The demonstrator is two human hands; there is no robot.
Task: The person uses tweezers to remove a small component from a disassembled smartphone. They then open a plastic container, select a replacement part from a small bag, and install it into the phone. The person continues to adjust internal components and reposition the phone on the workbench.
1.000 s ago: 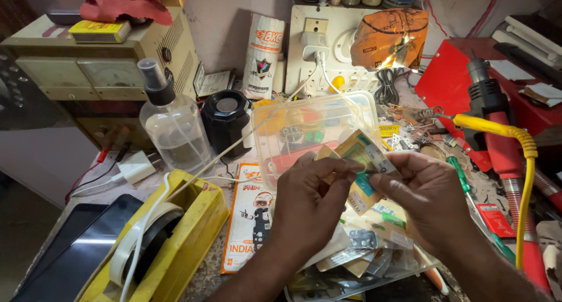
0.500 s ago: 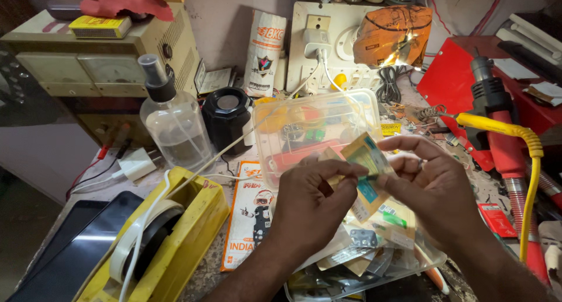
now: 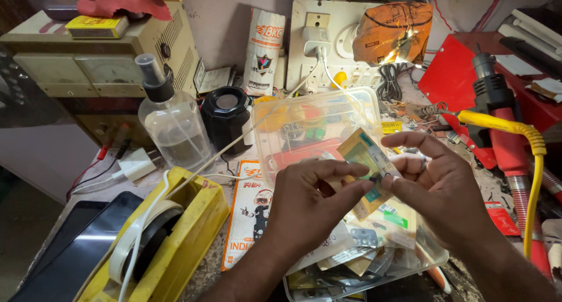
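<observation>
Holding a small flat packet between both hands above the clear plastic box, the person has the left hand pinching its lower left edge with thumb and fingers closed on it, and the right hand gripping its right side, fingertips closed on the packet's edge. Compared with half a second ago the packet sits slightly higher and more square to the camera, and the left fingers have slid nearer to the right ones; the grip looks tighter, which I judge to be a closer handling of this one packet rather than further sorting. Just in front of the box lies a loose heap of similar small packets, under the hands. Left of the box stand a black round speaker and a clear spray bottle; further left and nearer the camera, a yellow tape dispenser. Right of the box runs a yellow cable beside a red tool.
</observation>
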